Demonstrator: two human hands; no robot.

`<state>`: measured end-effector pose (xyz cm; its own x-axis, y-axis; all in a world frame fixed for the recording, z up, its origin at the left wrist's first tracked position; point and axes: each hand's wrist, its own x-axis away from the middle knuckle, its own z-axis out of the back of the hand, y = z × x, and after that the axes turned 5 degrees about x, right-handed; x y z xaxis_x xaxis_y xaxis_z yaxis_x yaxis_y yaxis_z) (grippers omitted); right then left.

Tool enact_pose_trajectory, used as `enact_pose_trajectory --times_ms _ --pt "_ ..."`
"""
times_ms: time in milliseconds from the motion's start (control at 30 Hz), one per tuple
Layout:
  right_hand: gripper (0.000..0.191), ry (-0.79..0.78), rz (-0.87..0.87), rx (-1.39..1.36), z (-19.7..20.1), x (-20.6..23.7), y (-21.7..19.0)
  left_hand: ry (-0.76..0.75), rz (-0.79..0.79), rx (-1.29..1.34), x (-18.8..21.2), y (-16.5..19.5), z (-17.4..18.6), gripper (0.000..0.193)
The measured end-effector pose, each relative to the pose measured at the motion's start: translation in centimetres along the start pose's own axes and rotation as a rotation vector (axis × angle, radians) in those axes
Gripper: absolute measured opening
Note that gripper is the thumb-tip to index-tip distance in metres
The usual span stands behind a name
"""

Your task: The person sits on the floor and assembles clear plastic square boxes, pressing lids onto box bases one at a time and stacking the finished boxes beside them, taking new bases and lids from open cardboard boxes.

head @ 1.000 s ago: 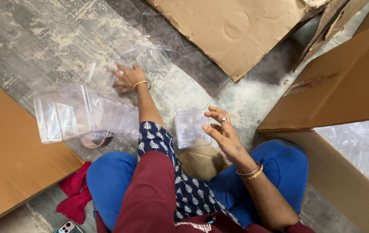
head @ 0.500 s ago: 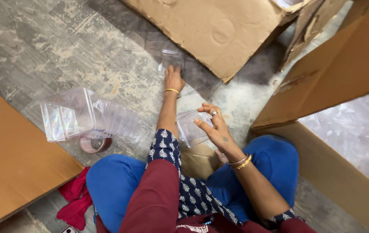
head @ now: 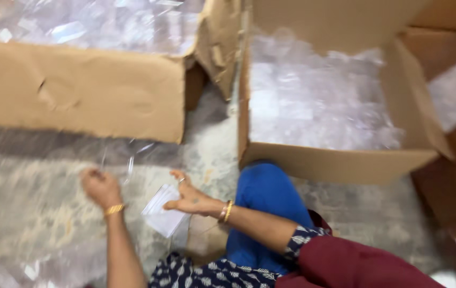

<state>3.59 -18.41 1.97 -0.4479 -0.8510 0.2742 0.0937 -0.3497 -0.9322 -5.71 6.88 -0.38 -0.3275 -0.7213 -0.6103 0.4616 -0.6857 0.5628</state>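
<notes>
Left hand (head: 100, 188): closed on a clear plastic bag (head: 126, 160) lying on the floor (head: 36, 213); pinch one only.
Right hand (head: 190, 198): steadies the small bag stack (head: 163, 213), fingers loosely spread.

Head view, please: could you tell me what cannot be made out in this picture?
- Left hand: motion blur hides its fingers and whether they grip the clear plastic.
- Right hand: the white bags it holds cannot be counted.
- Open box: its clear contents are blurred.
- Right-hand boxes: cut off by the edge.
</notes>
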Motion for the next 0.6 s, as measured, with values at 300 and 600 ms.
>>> enact_pose_trajectory --times_ms 300,600 --pt "0.131 -0.202 -0.228 -0.178 -0.1 -2.7 1.7 0.002 0.743 1.223 6.4 -0.7 7.3 0.01" --pt "0.129 -0.357 -0.405 -0.27 0.5 -2.7 0.5 -0.233 1.507 1.115 12.8 -0.7 7.4 0.032"
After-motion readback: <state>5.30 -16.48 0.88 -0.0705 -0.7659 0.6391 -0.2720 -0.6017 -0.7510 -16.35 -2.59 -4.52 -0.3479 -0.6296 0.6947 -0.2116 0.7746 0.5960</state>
